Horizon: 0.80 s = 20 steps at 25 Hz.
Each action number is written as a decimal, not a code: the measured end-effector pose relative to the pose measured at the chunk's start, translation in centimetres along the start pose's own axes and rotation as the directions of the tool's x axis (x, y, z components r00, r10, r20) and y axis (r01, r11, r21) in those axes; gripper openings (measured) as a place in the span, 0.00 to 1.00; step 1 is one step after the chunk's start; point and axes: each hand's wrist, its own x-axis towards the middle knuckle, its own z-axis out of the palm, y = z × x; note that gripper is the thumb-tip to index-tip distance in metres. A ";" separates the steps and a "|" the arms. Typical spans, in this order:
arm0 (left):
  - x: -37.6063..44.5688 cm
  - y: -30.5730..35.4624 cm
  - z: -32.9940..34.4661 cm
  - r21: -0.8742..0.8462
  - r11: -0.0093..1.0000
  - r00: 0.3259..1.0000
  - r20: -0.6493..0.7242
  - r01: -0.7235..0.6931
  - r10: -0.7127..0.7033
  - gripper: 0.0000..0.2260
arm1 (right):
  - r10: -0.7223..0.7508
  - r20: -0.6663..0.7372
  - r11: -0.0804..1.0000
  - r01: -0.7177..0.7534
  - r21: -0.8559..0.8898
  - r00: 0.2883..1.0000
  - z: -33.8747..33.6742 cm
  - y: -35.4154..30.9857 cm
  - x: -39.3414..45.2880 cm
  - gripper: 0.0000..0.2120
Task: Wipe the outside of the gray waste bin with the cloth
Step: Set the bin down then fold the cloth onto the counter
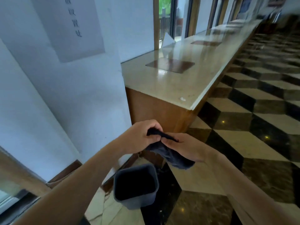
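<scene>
The gray waste bin (136, 185) stands upright on the floor, low in the middle of the view, its dark inside facing up. Above it, both hands hold a dark blue cloth (172, 154). My left hand (142, 135) pinches one bunched end of the cloth. My right hand (185, 146) grips the other end, and the rest of the cloth hangs below the palm. The cloth is well above the bin and does not touch it.
A white wall (65, 95) with a paper notice (71, 26) rises on the left. A long marble-topped counter (186, 78) with a wooden base runs off to the upper right, just behind the bin. Checkered polished floor (251, 127) spreads to the right.
</scene>
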 end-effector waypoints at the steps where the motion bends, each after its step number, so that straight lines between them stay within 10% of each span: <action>1: 0.3 2.0 -2.0 -0.041 0.999 1.000 -0.022 0.007 -0.008 0.03 | -0.019 -0.015 0.999 0.019 -0.038 1.000 -2.0 -2.4 -0.6 0.13; 10: 3.2 18.1 -16.2 -0.060 0.994 0.965 -0.252 -0.094 0.076 0.03 | -0.123 -0.370 0.967 0.028 -0.252 0.921 -15.2 -18.6 -6.8 0.06; 20: 1.7 19.0 -21.0 -0.174 0.972 0.847 -0.530 -0.158 0.043 0.05 | -0.056 -0.544 0.992 -0.014 -0.125 0.837 -19.5 -24.9 -12.0 0.13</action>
